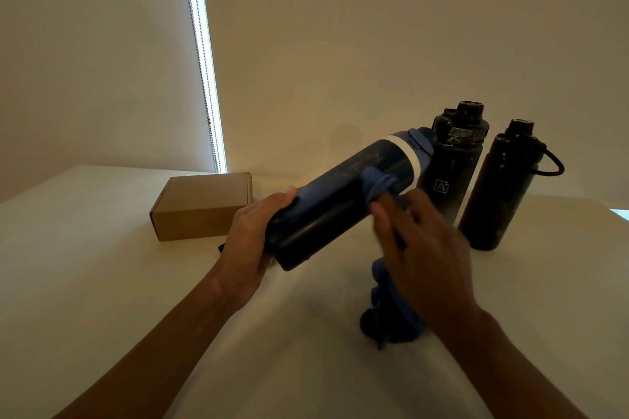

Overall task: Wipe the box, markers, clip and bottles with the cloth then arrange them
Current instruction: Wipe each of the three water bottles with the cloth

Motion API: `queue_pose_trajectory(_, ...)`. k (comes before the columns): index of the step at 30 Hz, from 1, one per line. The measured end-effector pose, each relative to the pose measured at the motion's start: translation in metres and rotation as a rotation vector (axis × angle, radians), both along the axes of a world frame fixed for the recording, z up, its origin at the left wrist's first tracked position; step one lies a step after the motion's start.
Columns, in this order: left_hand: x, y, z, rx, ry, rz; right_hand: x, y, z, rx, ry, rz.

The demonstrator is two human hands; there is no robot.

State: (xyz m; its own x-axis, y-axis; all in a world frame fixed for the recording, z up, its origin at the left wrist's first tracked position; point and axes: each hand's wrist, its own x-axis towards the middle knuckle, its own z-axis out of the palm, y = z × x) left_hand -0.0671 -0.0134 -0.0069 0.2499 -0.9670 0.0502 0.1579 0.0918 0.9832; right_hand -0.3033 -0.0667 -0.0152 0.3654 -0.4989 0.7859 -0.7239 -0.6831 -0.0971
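The left hand (250, 241) grips the base of a navy bottle (343, 201) held above the worktop (102, 282), its long axis tilted, cap pointing up and right, while the right hand (422, 245) pinches a blue cloth (384, 187) against its side.

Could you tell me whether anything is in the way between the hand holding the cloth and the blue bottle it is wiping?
Nothing visible is. The right hand presses the blue cloth straight onto the tilted blue bottle, which the left hand holds at its base. The two black bottles stand behind it.
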Motion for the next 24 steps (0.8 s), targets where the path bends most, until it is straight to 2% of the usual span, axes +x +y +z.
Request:
queue_pose_trajectory(3, -0.003, 0.001, 0.001, -0.053, -0.060, -0.010, -0.023, -0.015, 0.013, -0.027, -0.055, -0.182)
queue_pose_trajectory(6, -0.004, 0.001, 0.000, -0.110, -0.097, -0.038, -0.022, -0.014, 0.015, -0.040, -0.091, -0.183)
queue_pose_trajectory(10, -0.004, 0.000, -0.001, -0.090, -0.074, -0.005, 0.005, 0.005, -0.001, -0.007, 0.026, -0.012)
queue_pose_trajectory(12, -0.005, -0.001, 0.001, -0.061, 0.027, 0.020, 0.025, 0.023, -0.006, 0.008, 0.119, 0.121)
queue_pose_trajectory(15, -0.006, -0.002, 0.008, -0.051, 0.178, 0.030, 0.054, 0.043, -0.011, -0.097, 0.230, 0.209)
queue_pose_trajectory(18, -0.005, -0.003, 0.010, -0.026, 0.229, 0.037, 0.061, 0.043, -0.012, -0.159, 0.217, 0.193)
queue_pose_trajectory(20, -0.007, -0.001, 0.011, -0.041, 0.213, 0.038, 0.051, 0.036, -0.013, -0.133, 0.211, 0.216)
queue_pose_trajectory(24, -0.007, 0.005, 0.009, -0.047, 0.098, -0.052, 0.015, 0.017, -0.001, -0.023, -0.005, 0.104)
